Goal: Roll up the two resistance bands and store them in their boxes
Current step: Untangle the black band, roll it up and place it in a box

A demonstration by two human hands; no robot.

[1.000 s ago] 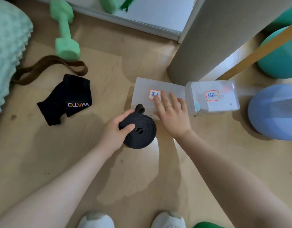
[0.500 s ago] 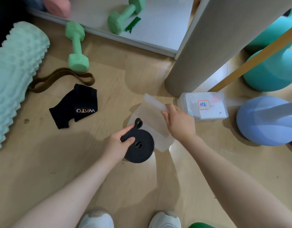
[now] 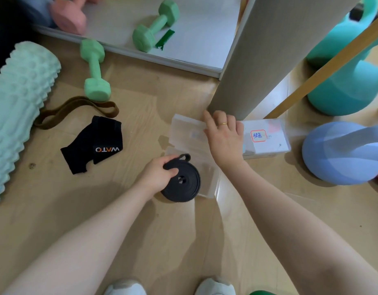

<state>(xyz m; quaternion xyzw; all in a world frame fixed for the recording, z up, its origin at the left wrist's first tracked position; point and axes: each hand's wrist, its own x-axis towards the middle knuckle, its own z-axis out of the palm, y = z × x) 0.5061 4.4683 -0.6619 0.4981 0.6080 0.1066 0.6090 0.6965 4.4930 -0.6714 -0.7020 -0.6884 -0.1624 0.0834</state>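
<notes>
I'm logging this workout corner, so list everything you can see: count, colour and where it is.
rolled band: 1, black, by the open box
loose band: 1, brown, floor left
open box: 1, clear, centre
shut box: 1, clear, red-edged label, right
glove: 1, black, left of boxes
dumbbells: 2 green, 1 pink, top
foam roller: 1, mint, far left
kettlebells: 1 teal, 1 blue, right
shoes: 2, white, bottom
hands: left hand grips rolled band; right hand on box lid

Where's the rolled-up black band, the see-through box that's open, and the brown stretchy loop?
Rolled black resistance band (image 3: 187,185): head view, on the flat coiled face.
Open clear plastic box (image 3: 207,179): head view, on its bare base.
Brown elastic loop band (image 3: 77,109): head view, on the upper strap.
</notes>
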